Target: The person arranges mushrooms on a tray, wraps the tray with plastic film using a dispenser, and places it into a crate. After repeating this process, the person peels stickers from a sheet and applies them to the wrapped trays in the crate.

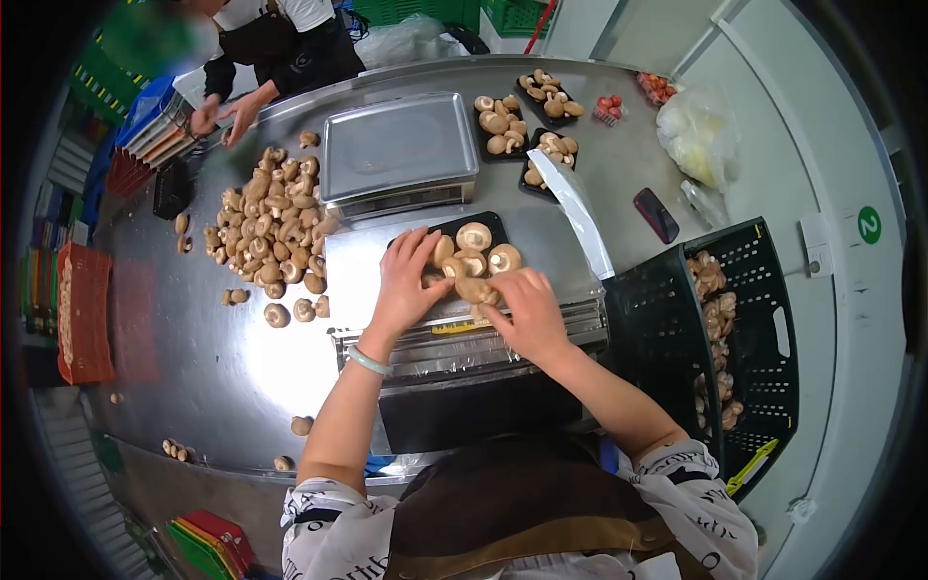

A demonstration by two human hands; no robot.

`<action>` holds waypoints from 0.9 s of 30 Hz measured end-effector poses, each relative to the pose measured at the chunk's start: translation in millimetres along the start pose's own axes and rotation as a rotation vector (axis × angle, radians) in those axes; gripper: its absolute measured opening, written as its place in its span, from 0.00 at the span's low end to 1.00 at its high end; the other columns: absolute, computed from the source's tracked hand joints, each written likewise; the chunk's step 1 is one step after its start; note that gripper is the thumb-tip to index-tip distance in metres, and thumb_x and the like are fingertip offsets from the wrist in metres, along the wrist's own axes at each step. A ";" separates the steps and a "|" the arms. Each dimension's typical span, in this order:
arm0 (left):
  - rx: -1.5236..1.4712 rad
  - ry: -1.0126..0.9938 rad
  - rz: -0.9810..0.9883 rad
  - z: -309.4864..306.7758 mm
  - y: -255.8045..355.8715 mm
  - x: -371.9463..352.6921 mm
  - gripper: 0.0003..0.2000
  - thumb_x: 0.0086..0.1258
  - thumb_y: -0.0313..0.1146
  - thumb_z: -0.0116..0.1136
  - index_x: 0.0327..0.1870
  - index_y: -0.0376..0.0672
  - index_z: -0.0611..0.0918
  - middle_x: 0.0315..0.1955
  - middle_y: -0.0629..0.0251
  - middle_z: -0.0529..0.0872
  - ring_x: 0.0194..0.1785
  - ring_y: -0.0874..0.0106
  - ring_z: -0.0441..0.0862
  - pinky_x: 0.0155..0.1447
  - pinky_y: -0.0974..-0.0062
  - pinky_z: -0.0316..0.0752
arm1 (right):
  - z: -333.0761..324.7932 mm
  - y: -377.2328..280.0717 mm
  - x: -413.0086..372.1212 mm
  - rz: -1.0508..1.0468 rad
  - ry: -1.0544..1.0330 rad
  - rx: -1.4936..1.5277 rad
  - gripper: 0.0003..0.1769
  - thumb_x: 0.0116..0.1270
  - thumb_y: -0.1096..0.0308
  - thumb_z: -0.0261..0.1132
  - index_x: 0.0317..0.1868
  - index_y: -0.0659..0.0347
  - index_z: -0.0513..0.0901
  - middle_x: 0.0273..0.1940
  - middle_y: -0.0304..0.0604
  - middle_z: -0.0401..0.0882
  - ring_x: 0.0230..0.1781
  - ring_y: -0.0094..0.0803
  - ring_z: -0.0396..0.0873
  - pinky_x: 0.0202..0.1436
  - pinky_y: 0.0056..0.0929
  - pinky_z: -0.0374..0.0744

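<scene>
Mushrooms [471, 261], rounded and matte brown, fill a black tray [495, 226] near the steel table's [213, 367] centre. Both hands [411, 280] [530, 314] grasp them; fingertips are partly hidden.

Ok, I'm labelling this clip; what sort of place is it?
Probably a produce-packing room: loose mushrooms are heaped on a metal table, others sit in black trays, and a black crate holds more.

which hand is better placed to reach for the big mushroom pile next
Probably the left hand: it is on the side of the black tray nearer the mushroom pile. The right hand is farther from the pile, across the tray, with its fingers on a mushroom.
</scene>
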State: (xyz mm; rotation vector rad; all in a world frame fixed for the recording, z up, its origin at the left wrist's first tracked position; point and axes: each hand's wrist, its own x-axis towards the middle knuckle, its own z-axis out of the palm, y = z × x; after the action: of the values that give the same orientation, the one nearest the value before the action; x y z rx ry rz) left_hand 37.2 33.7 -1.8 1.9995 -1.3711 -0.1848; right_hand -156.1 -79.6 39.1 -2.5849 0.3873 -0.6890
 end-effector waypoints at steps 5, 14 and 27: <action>-0.022 -0.004 0.032 0.2 -1.6 -1.2 0.40 0.49 0.37 0.74 0.68 0.45 0.70 0.67 0.56 0.68 0.70 0.52 0.62 0.73 0.53 0.57 | -9.7 9.8 39.1 0.022 0.199 0.067 0.21 0.52 0.70 0.73 0.47 0.61 0.77 0.44 0.44 0.79 0.45 0.44 0.76 0.49 0.41 0.72; -0.159 0.022 -0.007 -6.1 -10.6 -6.9 0.50 0.40 0.38 0.80 0.69 0.38 0.65 0.65 0.51 0.69 0.70 0.52 0.64 0.72 0.55 0.58 | 46.6 2.1 65.9 -0.327 -0.075 -0.077 0.19 0.50 0.66 0.72 0.43 0.58 0.78 0.47 0.44 0.77 0.50 0.42 0.74 0.55 0.41 0.72; -0.131 0.056 -0.072 1.6 -3.7 7.3 0.21 0.63 0.41 0.61 0.57 0.45 0.81 0.60 0.57 0.77 0.68 0.53 0.65 0.72 0.56 0.56 | 22.0 26.1 37.1 -0.450 -0.283 -0.156 0.16 0.58 0.63 0.69 0.46 0.56 0.79 0.45 0.41 0.78 0.51 0.39 0.74 0.57 0.41 0.71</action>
State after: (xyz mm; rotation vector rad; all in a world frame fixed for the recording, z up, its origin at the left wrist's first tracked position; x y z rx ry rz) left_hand 42.4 27.4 -3.4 1.9315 -1.2220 -0.2436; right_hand -117.4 -108.4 24.5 -2.8949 -0.2477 -0.4325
